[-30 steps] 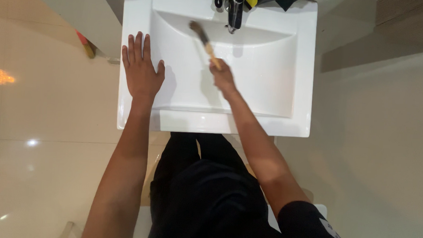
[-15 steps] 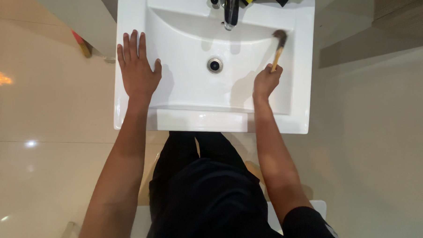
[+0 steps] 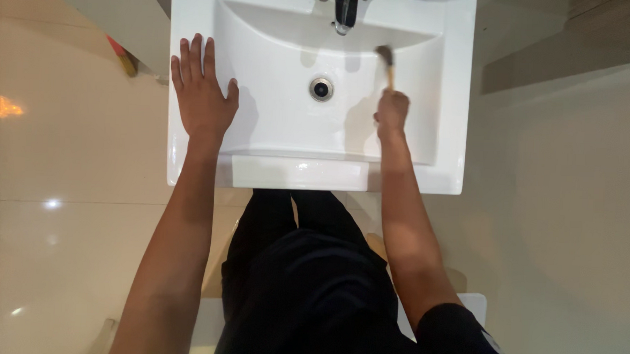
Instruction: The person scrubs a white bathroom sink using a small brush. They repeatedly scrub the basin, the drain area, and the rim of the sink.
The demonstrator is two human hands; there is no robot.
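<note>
The right hand (image 3: 392,108) is closing its grip around the near end of a small wooden-handled brush (image 3: 387,64), bristles touching the white sink (image 3: 190,166) basin right of the drain (image 3: 321,88). The brush looks light and stiff, best held by the handle. The left hand (image 3: 201,96) is lying flat and open on the left rim.

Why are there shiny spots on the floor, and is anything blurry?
Head view: lamps glare off the glossy floor at left; the hands throw soft grey shadows into the white sink; the brush in the right hand looks slightly smeared; the left hand is sharp.
</note>
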